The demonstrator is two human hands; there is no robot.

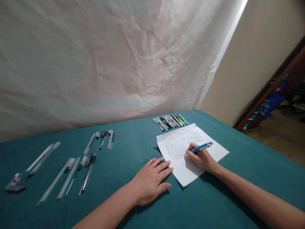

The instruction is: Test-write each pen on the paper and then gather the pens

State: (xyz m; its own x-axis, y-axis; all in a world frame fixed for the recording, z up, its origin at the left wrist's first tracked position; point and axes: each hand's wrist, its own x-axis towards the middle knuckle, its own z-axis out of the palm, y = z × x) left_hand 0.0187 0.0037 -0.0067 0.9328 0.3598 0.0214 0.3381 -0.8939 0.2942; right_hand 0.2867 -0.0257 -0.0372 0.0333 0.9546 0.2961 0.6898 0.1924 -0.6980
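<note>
My right hand (199, 157) is closed round a blue pen (202, 147), its tip down at the lower lines of handwriting on a white sheet of paper (183, 175). Rows of small dark writing fill the upper and middle part of the sheet, and its lower part is blank. A second sheet (220, 151) shows from underneath at the right. Flat on the green tablecloth lies my left hand (152, 181), fingers spread, with fingertips at the paper's left edge. It holds nothing.
A row of several pens (170, 121) lies beyond the paper. On the left are scattered pen parts: clear barrels (69, 178), a dark pen (87, 175), caps and refills. A small crumpled wrapper (15, 184) sits far left. Behind the table hangs a pale cloth (107, 63).
</note>
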